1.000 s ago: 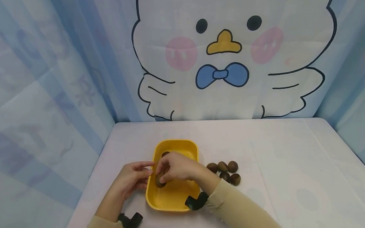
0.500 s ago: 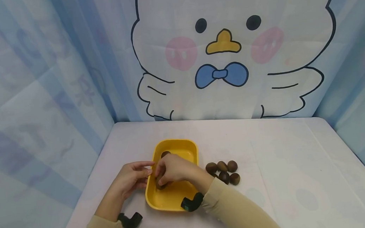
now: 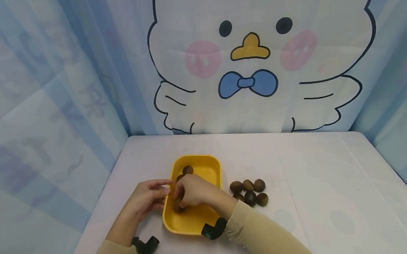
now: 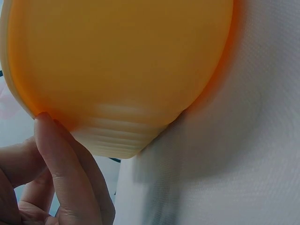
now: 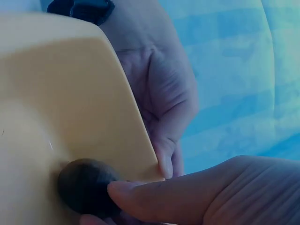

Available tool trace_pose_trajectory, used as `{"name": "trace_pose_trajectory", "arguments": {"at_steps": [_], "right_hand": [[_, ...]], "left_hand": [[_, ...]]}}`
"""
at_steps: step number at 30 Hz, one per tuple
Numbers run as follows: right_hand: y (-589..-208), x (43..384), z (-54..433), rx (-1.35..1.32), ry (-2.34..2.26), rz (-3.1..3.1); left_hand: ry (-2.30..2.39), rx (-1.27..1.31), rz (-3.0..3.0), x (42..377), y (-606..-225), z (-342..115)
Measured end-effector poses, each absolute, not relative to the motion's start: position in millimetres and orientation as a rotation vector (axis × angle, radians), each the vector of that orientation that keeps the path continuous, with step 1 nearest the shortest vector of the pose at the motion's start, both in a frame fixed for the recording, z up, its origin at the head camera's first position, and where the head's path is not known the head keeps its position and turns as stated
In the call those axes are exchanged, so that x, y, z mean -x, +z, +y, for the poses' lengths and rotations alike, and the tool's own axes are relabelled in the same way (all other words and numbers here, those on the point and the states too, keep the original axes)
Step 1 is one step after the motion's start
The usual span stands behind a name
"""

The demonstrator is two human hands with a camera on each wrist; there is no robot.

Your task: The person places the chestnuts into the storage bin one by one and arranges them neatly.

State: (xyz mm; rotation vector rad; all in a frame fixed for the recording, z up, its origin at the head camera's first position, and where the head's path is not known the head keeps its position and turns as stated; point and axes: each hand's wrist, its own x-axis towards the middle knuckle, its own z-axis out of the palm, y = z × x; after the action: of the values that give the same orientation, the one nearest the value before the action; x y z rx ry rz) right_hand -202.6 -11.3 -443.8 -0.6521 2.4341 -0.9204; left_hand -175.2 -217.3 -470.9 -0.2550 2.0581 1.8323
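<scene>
My right hand (image 3: 197,191) reaches into a yellow tray (image 3: 196,222) and pinches a brown chestnut (image 5: 84,185) by its inner wall. In the right wrist view, the thumb lies on one side of that nut and a fingertip shows below it. Further up the tray, another chestnut (image 3: 188,170) rests, with one partly covered by my hand. Outside the tray's left side, my left hand (image 3: 145,197) touches the rim with loosely bent fingers. The left wrist view shows its fingertips (image 4: 45,123) against the tray's outer wall (image 4: 126,70).
Several loose chestnuts (image 3: 250,198) lie in two rows on the white table (image 3: 320,181), right of the tray. A black wrist mount (image 3: 146,246) sits on each wrist. Blue and white curtains (image 3: 41,134) enclose the left, back and right sides.
My right hand has shifted slightly down inside the tray, baring more of the chestnuts near its far end. The loose nuts show more fully past my forearm. My left hand has stayed put.
</scene>
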Motion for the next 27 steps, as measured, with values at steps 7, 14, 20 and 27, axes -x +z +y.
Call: {"name": "trace_pose_trajectory", "arguments": {"at_steps": [7, 14, 20, 27], "right_hand": [[-439.6, 206.3, -3.5, 0.632, -0.972, 2.423], [-431.1, 211.7, 11.0, 0.537, -1.057, 2.391], [-426.3, 218.5, 25.6, 0.511, -1.195, 2.266], [-421.4, 219.4, 43.9, 0.552, -1.282, 2.224]], "left_hand": [[1.834, 0.252, 2.06, 175.7, -471.2, -217.5], [1.819, 0.28, 2.074, 176.0, -471.4, -216.5], [1.807, 0.295, 2.079, 175.8, -471.2, -216.2], [1.8, 0.311, 2.086, 176.4, -469.9, -214.2]]}}
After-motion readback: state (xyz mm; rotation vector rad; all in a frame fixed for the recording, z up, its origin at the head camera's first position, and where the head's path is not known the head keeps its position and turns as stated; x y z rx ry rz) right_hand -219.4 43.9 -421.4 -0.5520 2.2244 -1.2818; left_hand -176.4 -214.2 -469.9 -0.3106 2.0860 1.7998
